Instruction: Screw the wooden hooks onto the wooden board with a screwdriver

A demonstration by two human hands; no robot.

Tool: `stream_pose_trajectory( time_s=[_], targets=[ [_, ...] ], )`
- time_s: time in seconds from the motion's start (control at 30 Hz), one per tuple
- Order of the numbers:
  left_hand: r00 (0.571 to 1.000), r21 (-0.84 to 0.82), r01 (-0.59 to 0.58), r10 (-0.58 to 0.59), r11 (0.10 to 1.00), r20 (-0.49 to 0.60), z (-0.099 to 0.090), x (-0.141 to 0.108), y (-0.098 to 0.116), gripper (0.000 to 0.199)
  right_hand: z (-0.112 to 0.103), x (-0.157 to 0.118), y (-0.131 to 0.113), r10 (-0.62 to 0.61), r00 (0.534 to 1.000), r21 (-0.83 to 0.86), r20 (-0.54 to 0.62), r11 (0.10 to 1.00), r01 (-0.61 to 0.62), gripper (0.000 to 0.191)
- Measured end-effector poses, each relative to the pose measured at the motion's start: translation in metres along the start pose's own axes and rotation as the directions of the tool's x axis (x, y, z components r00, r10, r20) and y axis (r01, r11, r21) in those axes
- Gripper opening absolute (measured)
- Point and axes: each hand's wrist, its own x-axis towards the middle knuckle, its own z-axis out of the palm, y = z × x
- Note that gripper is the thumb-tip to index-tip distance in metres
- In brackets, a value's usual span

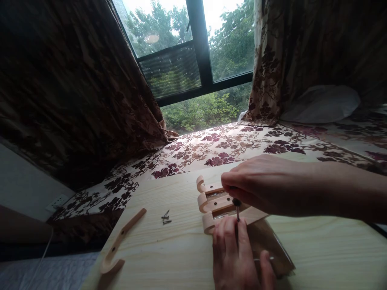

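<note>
My right hand [256, 183] is closed round a screwdriver [237, 209], held upright with its metal shaft pointing down. My left hand [232, 257] presses its fingers on the nearest wooden hook [208, 223], close beside the screwdriver's tip. The tip itself is hidden behind the fingers. Beyond this hook, a middle hook [205, 204] and a far hook [208, 187] lie side by side, their curled ends to the left and dark screw holes along them. A brown piece in clear plastic [269, 245] extends from under the near hook and left hand.
The pale wooden board [175, 253] carries everything. A loose wooden hook [121, 237] lies at its left edge, with several small screws [165, 218] between it and the hooks in a row. Behind are floral cloth [223, 145], curtains [269, 72] and a window [207, 52].
</note>
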Motion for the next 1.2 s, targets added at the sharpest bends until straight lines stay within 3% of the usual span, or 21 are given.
stream_pose_trajectory(
  time_s=[0.23,0.43,0.77,0.97,1.2],
  targets=[
    [0.999,0.036,-0.031,0.03,0.999,0.012,-0.002,0.003,-0.001,0.039,-0.005,0.001,-0.003,0.092,0.995,-0.035,0.034,0.995,-0.091,0.024],
    [0.999,0.051,-0.013,0.011,0.999,0.04,-0.004,0.001,0.0,0.041,-0.004,-0.002,-0.002,-0.001,1.0,0.044,0.015,0.999,0.0,0.02],
    [1.0,0.007,-0.014,0.014,1.0,0.011,-0.001,0.001,-0.002,0.04,-0.003,-0.001,-0.007,0.079,0.997,0.021,0.024,0.997,-0.079,0.02],
    [0.999,0.013,-0.014,0.013,1.0,0.042,-0.004,0.002,-0.001,0.04,-0.004,-0.003,-0.004,-0.014,1.0,0.104,-0.005,0.994,0.014,0.015],
    [1.0,0.028,-0.019,0.019,0.999,0.011,-0.002,0.002,-0.001,0.039,0.009,-0.001,0.0,0.041,0.998,0.066,-0.038,0.997,-0.038,0.018]
  ],
)
